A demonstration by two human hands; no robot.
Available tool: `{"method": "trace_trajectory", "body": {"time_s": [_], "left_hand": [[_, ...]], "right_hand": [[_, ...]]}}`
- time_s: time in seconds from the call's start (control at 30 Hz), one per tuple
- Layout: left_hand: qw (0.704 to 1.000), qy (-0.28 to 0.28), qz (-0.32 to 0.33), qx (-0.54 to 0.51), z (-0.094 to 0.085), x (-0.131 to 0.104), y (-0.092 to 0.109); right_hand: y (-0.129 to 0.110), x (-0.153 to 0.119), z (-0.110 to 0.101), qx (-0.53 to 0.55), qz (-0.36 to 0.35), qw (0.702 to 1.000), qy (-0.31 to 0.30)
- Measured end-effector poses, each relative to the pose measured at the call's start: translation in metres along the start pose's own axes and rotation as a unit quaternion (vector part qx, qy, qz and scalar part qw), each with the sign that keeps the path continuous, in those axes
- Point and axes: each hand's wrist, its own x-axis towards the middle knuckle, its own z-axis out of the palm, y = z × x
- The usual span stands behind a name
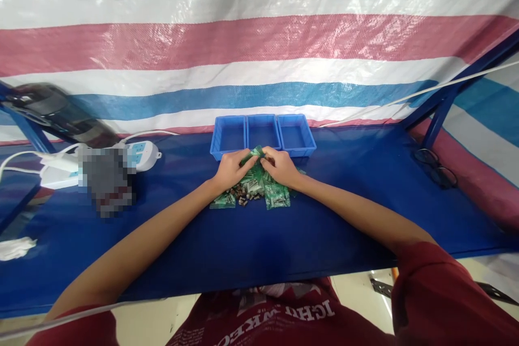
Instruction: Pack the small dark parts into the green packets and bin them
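Both hands meet just in front of three blue bins. My left hand (233, 169) is closed with its fingertips on the left side of a small green plastic bag (255, 154). On the bag's other side, my right hand (280, 166) pinches it too. Under and around the hands lies a pile of green bags with metal parts. One such bag (278, 198) lies below my right hand, another (224, 201) below my left. Loose brownish metal pieces (242, 196) are scattered between them. The left bin (229, 135), middle bin (263, 132) and right bin (294, 134) show bare blue floors.
On the blue table (259, 243), a white power strip (146, 155) with cables and a blurred-out dark object (107, 181) are at the left, near a white crumpled tissue (17, 248). Black-framed glasses (437, 167) rest at the right. A striped tarp (259, 38) hangs behind.
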Motion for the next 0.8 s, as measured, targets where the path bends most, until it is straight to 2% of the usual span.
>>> {"method": "trace_trajectory", "body": {"time_s": [0.57,0.8], "left_hand": [[1.0,0.013,-0.004,-0.006,-0.0036,-0.0015,0.0013],[0.999,0.026,0.015,-0.012,-0.005,-0.0028,0.001]], "right_hand": [[-0.0009,0.001,0.0031,0.021,0.0,1.0,0.008],[-0.0024,0.0001,0.0042,0.035,-0.009,0.999,0.014]]}}
